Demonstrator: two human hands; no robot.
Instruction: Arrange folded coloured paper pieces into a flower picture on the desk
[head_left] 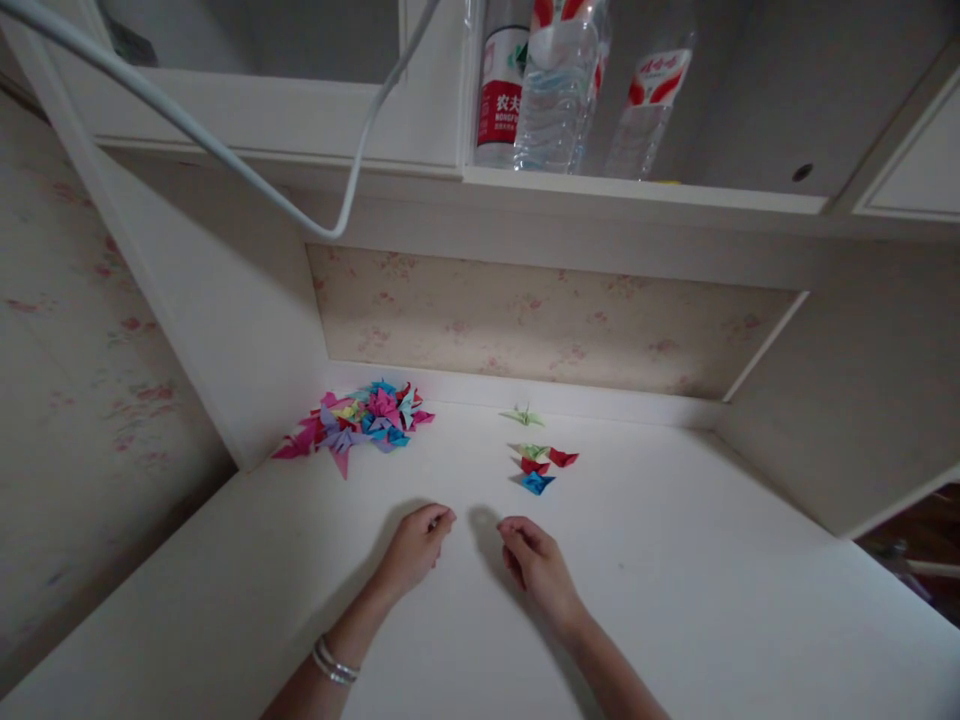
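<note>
My left hand (pixel 415 548), with silver bracelets (pixel 335 662) on its wrist, is over the white desk with its fingers curled in. Opposite it, my right hand (pixel 541 572) is closed too, thumb against the bent fingers. A gap separates the two hands, and no object shows in either. Just beyond my right hand lies a blue folded-paper piece (pixel 537 483), beside red (pixel 563 457) and pale green (pixel 531 452) ones. Farther back stands a light green paper crane (pixel 523 416). Past my left hand is a heap of colourful paper cranes (pixel 382 410).
The white desktop (pixel 697 600) meets side panels and a flowered back wall (pixel 555 320). Overhead, a shelf (pixel 645 200) holds plastic bottles (pixel 559 90). A white bent tube (pixel 225 160) hangs in front of the cabinet at upper left.
</note>
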